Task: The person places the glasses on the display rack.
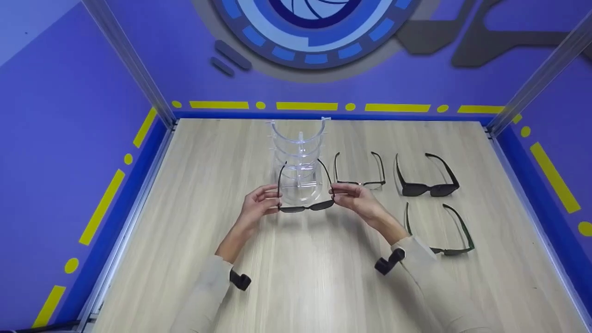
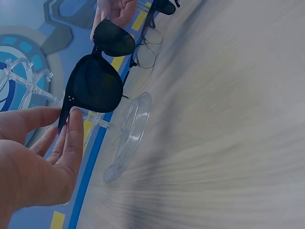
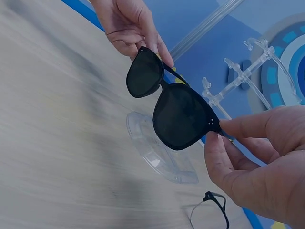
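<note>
Both hands hold one pair of black sunglasses with dark lenses, its temples unfolded and pointing away from the person. My left hand pinches the frame near the left hinge; my right hand pinches the opposite hinge side. In the right wrist view, the sunglasses are raised off the table, thumb and fingers at the dotted corner. Just behind them stands a clear plastic glasses display stand with several tiers of curved arms. Its rounded clear base shows below the lenses in the left wrist view.
Right of the stand lie clear-lens eyeglasses, with black sunglasses beyond them. Dark green-framed glasses rest nearer, partly behind the right sleeve. Blue panels border the wooden table at the back and sides.
</note>
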Motion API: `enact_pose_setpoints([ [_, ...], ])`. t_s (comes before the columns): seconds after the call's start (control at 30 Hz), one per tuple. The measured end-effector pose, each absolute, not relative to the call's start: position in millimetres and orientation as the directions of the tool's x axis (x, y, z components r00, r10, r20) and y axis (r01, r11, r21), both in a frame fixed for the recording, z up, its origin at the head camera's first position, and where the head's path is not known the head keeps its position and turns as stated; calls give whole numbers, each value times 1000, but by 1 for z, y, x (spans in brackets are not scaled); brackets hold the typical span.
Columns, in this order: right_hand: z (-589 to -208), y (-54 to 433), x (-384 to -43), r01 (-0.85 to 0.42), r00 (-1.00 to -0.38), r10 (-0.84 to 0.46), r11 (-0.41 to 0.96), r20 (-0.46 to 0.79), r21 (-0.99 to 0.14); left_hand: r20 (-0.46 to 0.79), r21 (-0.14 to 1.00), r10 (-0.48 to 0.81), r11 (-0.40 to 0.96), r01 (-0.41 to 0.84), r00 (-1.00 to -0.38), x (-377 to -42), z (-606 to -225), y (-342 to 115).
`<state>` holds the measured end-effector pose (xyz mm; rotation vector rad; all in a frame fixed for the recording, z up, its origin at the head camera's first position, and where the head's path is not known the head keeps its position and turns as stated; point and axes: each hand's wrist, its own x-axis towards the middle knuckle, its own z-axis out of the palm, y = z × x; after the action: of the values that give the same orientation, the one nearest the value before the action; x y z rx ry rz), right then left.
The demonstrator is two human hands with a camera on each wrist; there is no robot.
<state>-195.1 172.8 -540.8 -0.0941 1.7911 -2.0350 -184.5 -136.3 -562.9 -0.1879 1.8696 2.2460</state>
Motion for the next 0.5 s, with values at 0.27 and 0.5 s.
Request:
enact_pose_setpoints([
  [0.27,-541,171,-213,298,-907,-348,-133,-238,-945,-207,956,103,-190,-223,-973,-203,-564,-138],
  [0.5,-542,165,-226,312,-911,-327,-148,-251,-939,-202,950,71,-228,-213,-977,-216,-567,-138],
])
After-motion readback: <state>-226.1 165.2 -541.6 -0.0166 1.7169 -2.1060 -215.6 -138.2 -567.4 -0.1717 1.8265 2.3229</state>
